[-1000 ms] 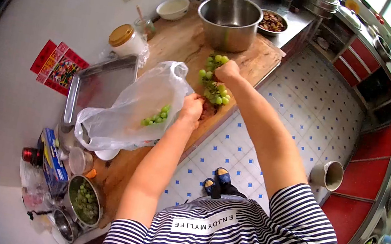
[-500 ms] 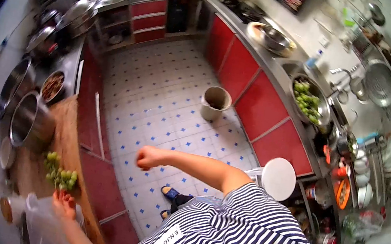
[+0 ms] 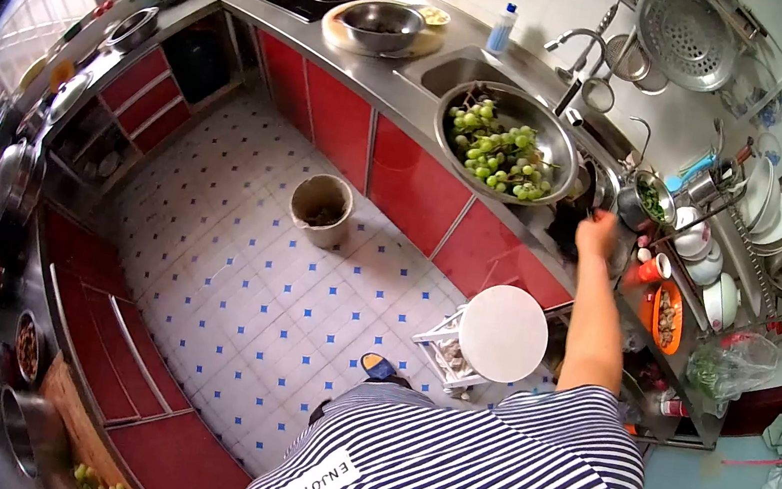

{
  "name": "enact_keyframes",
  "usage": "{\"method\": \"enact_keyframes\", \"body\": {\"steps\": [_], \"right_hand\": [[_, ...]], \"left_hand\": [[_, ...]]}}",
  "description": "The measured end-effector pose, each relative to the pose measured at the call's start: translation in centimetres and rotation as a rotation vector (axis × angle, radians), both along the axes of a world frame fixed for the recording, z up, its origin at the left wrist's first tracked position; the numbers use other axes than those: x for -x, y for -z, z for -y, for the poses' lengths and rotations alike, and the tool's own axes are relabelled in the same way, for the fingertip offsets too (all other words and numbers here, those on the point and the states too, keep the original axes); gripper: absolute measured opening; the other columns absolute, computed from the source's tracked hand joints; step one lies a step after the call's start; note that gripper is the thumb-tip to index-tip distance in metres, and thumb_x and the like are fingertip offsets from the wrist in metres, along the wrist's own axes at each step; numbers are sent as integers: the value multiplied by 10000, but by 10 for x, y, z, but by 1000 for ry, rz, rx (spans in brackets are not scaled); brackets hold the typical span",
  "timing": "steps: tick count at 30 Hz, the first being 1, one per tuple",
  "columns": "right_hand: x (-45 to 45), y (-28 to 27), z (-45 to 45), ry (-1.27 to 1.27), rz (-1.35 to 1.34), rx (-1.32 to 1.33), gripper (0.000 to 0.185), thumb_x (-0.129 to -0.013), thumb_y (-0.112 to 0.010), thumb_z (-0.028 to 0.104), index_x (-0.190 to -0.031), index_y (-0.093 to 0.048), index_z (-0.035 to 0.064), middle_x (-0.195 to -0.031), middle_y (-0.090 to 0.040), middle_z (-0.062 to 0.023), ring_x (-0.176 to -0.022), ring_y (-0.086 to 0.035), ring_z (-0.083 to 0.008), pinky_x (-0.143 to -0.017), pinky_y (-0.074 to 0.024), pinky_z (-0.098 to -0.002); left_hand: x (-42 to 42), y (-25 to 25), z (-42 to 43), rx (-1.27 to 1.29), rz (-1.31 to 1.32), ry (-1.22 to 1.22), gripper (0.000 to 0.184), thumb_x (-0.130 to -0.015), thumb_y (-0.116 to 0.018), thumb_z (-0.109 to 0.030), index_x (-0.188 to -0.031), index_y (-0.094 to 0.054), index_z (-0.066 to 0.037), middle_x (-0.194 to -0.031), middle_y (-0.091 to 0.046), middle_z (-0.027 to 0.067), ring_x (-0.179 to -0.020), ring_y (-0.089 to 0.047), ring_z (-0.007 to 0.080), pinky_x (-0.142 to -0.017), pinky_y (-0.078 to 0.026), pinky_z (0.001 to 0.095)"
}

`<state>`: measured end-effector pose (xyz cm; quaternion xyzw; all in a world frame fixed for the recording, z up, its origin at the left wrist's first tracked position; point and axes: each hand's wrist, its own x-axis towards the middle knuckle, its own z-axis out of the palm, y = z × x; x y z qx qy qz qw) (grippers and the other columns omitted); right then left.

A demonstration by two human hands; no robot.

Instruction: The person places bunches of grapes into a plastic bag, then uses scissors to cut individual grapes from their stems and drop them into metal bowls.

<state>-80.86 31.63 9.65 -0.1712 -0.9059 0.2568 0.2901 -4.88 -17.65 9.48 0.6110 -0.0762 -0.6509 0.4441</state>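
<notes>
The right hand (image 3: 597, 233) hangs between the steel bowl (image 3: 563, 151) of grapes (image 3: 500, 155) and the small pot (image 3: 632, 212), though I can't tell whether it grips anything.

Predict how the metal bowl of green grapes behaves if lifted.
The metal bowl should stay stiff, judging by its shiny, steel-like wall. Likely fairly heavy: green grapes cover much of its inside. They bunch toward one side, so it may tilt off-balance when lifted.

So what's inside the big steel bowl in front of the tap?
The steel bowl holds green grapes on stems. The bottom beneath them is covered, so anything under the bunches can't be seen.
</notes>
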Motion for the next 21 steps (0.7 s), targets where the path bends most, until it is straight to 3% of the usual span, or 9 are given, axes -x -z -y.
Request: {"method": "enact_keyframes", "body": {"steps": [3, 5, 7, 10, 11, 13, 14, 16, 21], "right_hand": [[29, 14, -68, 31, 744, -16, 381, -710, -663, 269, -982, -609, 7, -998, -617, -210, -960, -590, -321, -787, -463, -398], [44, 34, -79, -48, 861, -76, 400, -719, -649, 289, -1005, -593, 14, -1012, -609, -198, -949, -588, -308, -771, -459, -385], [56, 50, -68, -140, 843, -163, 419, -728, -635, 308, -1028, -578, 22, -1025, -601, -187, -939, -585, -296, -756, -455, -371], [73, 75, -20, -388, 748, -214, 448, -741, -614, 338, -1063, -555, 32, -1046, -589, -170, -923, -582, -277, -733, -449, -351], [79, 80, 0, -461, 711, -212, 457, -746, -607, 348, -1074, -547, 36, -1052, -585, -164, -918, -581, -270, -725, -447, -344], [82, 83, 28, -534, 638, -205, 476, -755, -593, 368, -1097, -532, 43, -1066, -578, -153, -908, -578, -258, -710, -444, -331], [81, 79, 65, -584, 597, -204, 486, -759, -586, 378, -1109, -524, 47, -1073, -574, -147, -903, -577, -251, -702, -442, -324], [57, 67, 113, -646, 519, -165, 505, -768, -572, 398, -1132, -509, 54, -1086, -566, -135, -892, -575, -239, -687, -438, -311], [-27, 17, 221, -875, 313, 44, 552, -791, -537, 448, -1190, -470, 72, -1120, -546, -107, -866, -569, -207, -648, -428, -277]], "left_hand": [[43, 14, 5, -53, 26, 23, 180, -832, -573, -175, -923, -563, -21, -639, -486, 37, -570, -451, 148, -498, -397, 267], [39, 53, 40, 120, 103, 140, 240, -927, -435, -242, -862, -530, -31, -491, -296, -13, -470, -334, 113, -490, -382, 275], [94, 13, 5, 237, 132, 280, 225, -902, -466, -254, -981, -572, -72, -793, -590, 26, -715, -571, 134, -577, -498, 257], [119, -7, -15, 238, 106, 194, 165, -897, -494, -182, -957, -578, -53, -879, -609, 64, -740, -558, 168, -654, -475, 289], [105, 10, -17, 334, -4, 265, 168, -893, -494, -172, -953, -578, -41, -887, -600, 71, -733, -539, 164, -655, -459, 274], [144, -2, -22, 194, 54, 160, 158, -867, -518, -167, -926, -580, -35, -818, -576, 59, -656, -499, 148, -583, -433, 272], [146, -12, -11, 105, 86, 101, 172, -883, -493, -147, -964, -552, -8, -903, -553, 89, -691, -480, 152, -566, -431, 271], [131, 2, -1, 154, 86, 162, 146, -883, -494, -146, -912, -561, -20, -785, -559, 63, -605, -469, 134, -499, -417, 269], [83, -23, -4, 255, 370, -68, 66, -834, -506, -59, -875, -512, -7, -688, -573, 87, -501, -495, 123, -448, -434, 261]]}}
